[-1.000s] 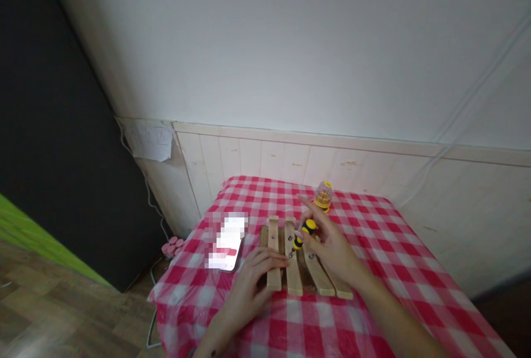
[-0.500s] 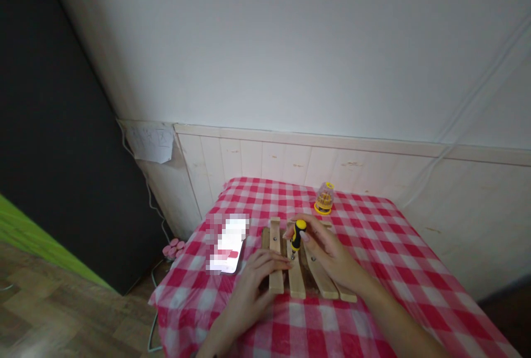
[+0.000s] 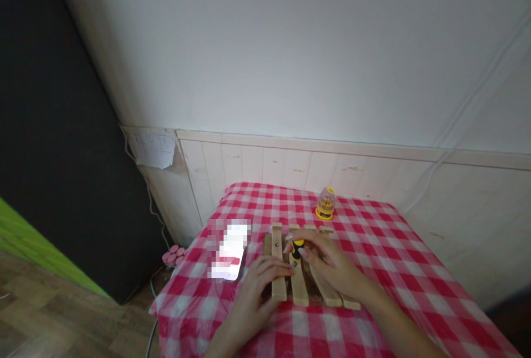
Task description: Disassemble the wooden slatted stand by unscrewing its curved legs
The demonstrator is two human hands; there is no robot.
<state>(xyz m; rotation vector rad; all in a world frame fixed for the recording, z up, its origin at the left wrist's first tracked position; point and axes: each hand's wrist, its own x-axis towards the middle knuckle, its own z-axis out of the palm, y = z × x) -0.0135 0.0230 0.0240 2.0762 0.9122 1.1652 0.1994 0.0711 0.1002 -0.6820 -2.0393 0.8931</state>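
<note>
A small piece made of several pale wooden slats (image 3: pixel 300 292), fixed across darker wood, lies on the table. Screw heads show in some slats. My right hand (image 3: pixel 327 258) is closed around a yellow and black screwdriver (image 3: pixel 297 251), which stands nearly upright with its tip at a screw in the second slat from the left. Across the leftmost slat lies my left hand (image 3: pixel 265 278), its fingers bent over the wood and the fingertips reaching the second slat, close to the screw. Both hands hide parts of the slats.
A clear, yellow-based case of screwdriver bits (image 3: pixel 326 204) stands at the back of the table. Left of the slats lies a phone (image 3: pixel 232 253) with a lit, blurred screen. A red-and-white checked cloth (image 3: pixel 274 197) covers the table, which meets a panelled wall (image 3: pixel 257 164).
The screwdriver handle sits lower inside my right hand, with less of it showing and its top more covered by fingers. My left hand stays on the slats. The whole view has shifted slightly.
</note>
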